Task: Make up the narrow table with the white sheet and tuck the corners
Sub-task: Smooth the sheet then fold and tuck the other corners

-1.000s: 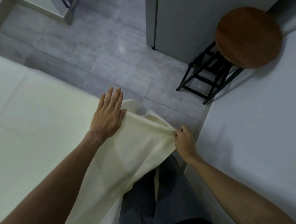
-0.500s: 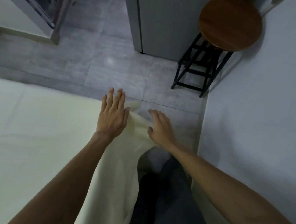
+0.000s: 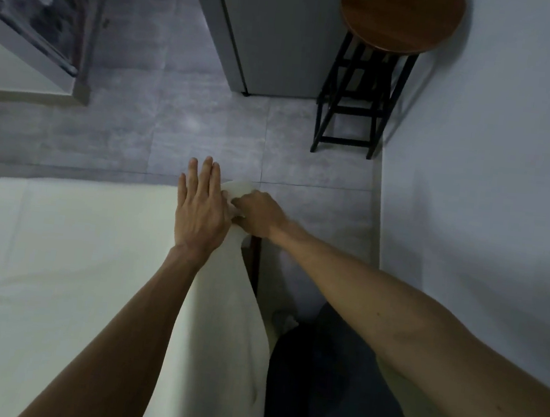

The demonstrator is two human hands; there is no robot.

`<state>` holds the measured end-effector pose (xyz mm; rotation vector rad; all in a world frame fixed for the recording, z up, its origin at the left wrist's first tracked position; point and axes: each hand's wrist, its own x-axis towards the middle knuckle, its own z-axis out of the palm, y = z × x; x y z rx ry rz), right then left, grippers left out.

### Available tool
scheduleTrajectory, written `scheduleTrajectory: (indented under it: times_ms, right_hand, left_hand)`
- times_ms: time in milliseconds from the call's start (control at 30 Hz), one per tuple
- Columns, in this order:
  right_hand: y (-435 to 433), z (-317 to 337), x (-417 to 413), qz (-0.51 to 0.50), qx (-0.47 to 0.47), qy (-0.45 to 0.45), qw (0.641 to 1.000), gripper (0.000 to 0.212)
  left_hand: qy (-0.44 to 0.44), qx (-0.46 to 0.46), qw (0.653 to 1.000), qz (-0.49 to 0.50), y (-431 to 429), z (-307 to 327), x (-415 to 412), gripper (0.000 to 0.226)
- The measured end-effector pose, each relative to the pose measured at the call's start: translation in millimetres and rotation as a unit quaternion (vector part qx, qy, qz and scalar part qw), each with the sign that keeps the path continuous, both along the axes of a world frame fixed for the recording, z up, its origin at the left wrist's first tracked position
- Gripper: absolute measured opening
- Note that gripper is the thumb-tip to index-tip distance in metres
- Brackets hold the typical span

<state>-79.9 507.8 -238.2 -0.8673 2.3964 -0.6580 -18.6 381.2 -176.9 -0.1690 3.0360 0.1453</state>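
The white sheet point(image 3: 68, 254) covers the narrow table on the left and hangs down over its near right side. My left hand point(image 3: 200, 209) lies flat, fingers together, pressing the sheet at the table's far right corner. My right hand point(image 3: 257, 215) sits just to its right, fingers curled into the bunched sheet corner point(image 3: 238, 191) at the table's edge. A dark strip of the table's frame point(image 3: 254, 260) shows below my right wrist.
A round wooden stool point(image 3: 400, 16) on black legs stands at the back right beside the pale wall point(image 3: 492, 163). A grey cabinet point(image 3: 272, 31) stands behind. Grey floor tiles point(image 3: 173, 129) lie beyond the table. My dark trouser leg point(image 3: 326, 383) is at the bottom.
My right hand let the sheet's loose flap drop, then moved left against my left hand and gripped the corner fabric. The left hand stayed pressed on the corner.
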Motion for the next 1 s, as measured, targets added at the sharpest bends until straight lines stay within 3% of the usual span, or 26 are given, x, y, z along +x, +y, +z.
scheduleTrajectory:
  times_ms: [133, 400, 600, 833, 1000]
  right_hand:
    - [47.0, -19.8, 10.4, 0.047, 0.08, -0.051, 0.994, 0.024]
    - [129.0, -22.4, 34.0, 0.0, 0.062, -0.12, 0.991, 0.034]
    - [184.1, -16.4, 23.9, -0.083, 0.036, -0.077, 0.993, 0.016]
    - [205.3, -5.9, -16.1, -0.131, 0.05, -0.123, 0.982, 0.021]
    - [220.9, -8.8, -12.0, -0.111, 0.047, -0.098, 0.988, 0.024]
  left_hand:
    - [0.005, 0.003, 1.0, 0.0, 0.3, -0.5, 0.3, 0.054]
    - [0.012, 0.012, 1.0, 0.006, 4.3, 4.0, -0.4, 0.05]
    - [0.011, 0.009, 1.0, -0.007, 5.8, 7.9, -2.2, 0.049]
    - [0.011, 0.026, 1.0, 0.01, 7.9, 9.5, -2.0, 0.051]
    - [0.017, 0.035, 0.999, 0.006, 8.2, 12.0, -2.5, 0.055]
